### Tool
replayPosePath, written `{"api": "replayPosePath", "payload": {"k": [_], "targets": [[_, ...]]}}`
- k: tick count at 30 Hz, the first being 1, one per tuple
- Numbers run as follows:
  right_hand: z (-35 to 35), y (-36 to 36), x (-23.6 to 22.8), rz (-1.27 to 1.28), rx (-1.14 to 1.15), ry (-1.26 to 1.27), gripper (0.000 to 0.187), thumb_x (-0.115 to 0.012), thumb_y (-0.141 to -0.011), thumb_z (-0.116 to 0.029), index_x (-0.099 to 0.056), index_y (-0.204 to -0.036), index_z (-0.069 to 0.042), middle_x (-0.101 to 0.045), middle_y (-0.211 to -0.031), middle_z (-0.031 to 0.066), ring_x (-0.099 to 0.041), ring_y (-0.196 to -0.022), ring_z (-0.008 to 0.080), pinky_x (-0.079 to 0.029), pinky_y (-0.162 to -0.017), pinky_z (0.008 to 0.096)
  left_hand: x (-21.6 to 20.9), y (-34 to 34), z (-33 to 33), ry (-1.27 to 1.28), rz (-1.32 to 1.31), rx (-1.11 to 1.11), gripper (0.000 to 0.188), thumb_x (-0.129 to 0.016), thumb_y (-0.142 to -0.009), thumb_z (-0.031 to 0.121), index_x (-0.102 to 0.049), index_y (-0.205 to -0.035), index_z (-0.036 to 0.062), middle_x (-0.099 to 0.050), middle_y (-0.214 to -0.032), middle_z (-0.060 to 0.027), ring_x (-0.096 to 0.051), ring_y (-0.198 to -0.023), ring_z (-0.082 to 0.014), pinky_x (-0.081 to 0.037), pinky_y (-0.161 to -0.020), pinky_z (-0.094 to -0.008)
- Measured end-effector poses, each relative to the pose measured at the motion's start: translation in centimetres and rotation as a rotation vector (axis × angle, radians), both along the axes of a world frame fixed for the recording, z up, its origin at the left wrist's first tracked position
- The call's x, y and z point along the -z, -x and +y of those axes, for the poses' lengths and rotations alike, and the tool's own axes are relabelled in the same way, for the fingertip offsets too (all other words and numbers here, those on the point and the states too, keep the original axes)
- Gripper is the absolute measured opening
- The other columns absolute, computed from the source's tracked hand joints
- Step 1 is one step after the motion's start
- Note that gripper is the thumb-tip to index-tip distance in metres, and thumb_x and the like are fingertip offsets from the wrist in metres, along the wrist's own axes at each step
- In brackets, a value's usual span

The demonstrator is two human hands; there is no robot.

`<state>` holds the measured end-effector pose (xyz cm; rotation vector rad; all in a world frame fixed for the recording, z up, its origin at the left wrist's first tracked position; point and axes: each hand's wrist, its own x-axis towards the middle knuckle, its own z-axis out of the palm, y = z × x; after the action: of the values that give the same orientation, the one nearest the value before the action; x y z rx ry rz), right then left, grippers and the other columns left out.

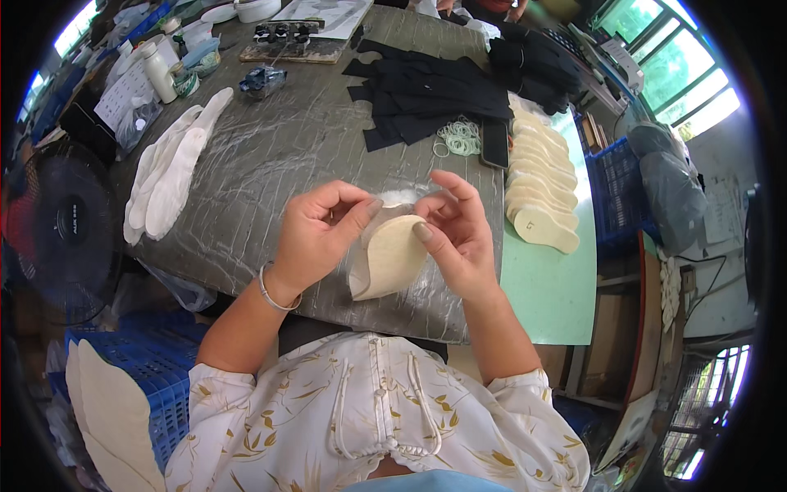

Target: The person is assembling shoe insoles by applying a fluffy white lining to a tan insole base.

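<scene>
A cream insole (392, 256) is held over the near middle of the table, bent, with a greyish layer along its left side and white fuzz at its top edge. My left hand (328, 225) pinches that upper edge between thumb and forefinger. On the other side, my right hand (461, 238) has its thumb pressed on the insole's face and its index finger raised. Its other fingers are partly hidden behind the piece. Far left on the table lies a small pile of white insoles (176, 160). At the right, a row of overlapping cream insoles (541, 176) rests along the green board (545, 299).
Black fabric pieces (434, 90) lie at the back, beside pale green rubber bands (459, 137) and a phone (495, 143). Farther left are a dark crumpled bundle (262, 81) and a white bottle (158, 74). A fan (70, 221) and blue crate (164, 369) stand left.
</scene>
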<state>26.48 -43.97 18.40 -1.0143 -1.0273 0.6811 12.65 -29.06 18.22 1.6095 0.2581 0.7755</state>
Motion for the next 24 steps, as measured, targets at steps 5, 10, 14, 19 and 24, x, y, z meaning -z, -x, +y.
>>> {"api": "replayPosePath", "payload": {"k": [5,10,14,19,24], "targets": [[-0.06,0.24,-0.05,-0.015,0.034,0.013,0.054,-0.057,-0.091,0.002,-0.033,-0.14,-0.004,-0.055,-0.1,0.0055,-0.053,-0.09,0.0088,-0.045,-0.078,0.0222,0.09,0.22,-0.5,0.041,-0.005,0.028,0.005,-0.066,-0.089,0.004,-0.067,-0.092,-0.0009,-0.066,-0.08,-0.0009,-0.058,-0.072,-0.0035,-0.046,-0.064,-0.0179],[-0.04,0.28,-0.03,-0.026,0.056,0.003,0.054,-0.058,-0.092,0.002,-0.033,-0.139,-0.003,-0.054,-0.099,0.0054,-0.052,-0.088,0.0082,-0.044,-0.077,0.0217,0.55,0.28,-0.51,0.045,-0.04,0.065,0.008,-0.065,-0.09,0.004,-0.066,-0.095,-0.0022,-0.067,-0.083,-0.0027,-0.059,-0.075,-0.0045,-0.047,-0.066,-0.0185],[-0.1,0.28,0.04,-0.023,0.056,0.004,0.054,-0.058,-0.091,0.002,-0.033,-0.139,-0.004,-0.054,-0.1,0.0057,-0.053,-0.089,0.0088,-0.045,-0.077,0.0221,0.03,0.44,-0.78,0.03,-0.024,0.059,0.007,-0.065,-0.09,0.004,-0.066,-0.095,-0.002,-0.066,-0.081,-0.0016,-0.057,-0.072,-0.0033,-0.045,-0.063,-0.0176],[-0.22,0.46,-0.18,-0.025,0.061,-0.002,0.055,-0.058,-0.091,0.003,-0.033,-0.139,-0.004,-0.054,-0.101,0.0056,-0.053,-0.09,0.0092,-0.045,-0.078,0.0224,-0.06,0.38,-1.09,0.02,-0.027,0.033,0.007,-0.065,-0.091,0.005,-0.066,-0.094,-0.0017,-0.066,-0.08,-0.001,-0.057,-0.071,-0.0027,-0.044,-0.062,-0.0174],[-0.24,0.59,-0.17,-0.022,0.073,-0.006,0.054,-0.058,-0.092,0.002,-0.033,-0.139,-0.004,-0.054,-0.101,0.0055,-0.053,-0.09,0.0091,-0.045,-0.077,0.022,0.12,0.4,-1.18,-0.011,-0.04,0.043,0.009,-0.064,-0.091,0.006,-0.066,-0.095,-0.0018,-0.065,-0.078,-0.0001,-0.055,-0.069,-0.002,-0.042,-0.06,-0.0167]]}}
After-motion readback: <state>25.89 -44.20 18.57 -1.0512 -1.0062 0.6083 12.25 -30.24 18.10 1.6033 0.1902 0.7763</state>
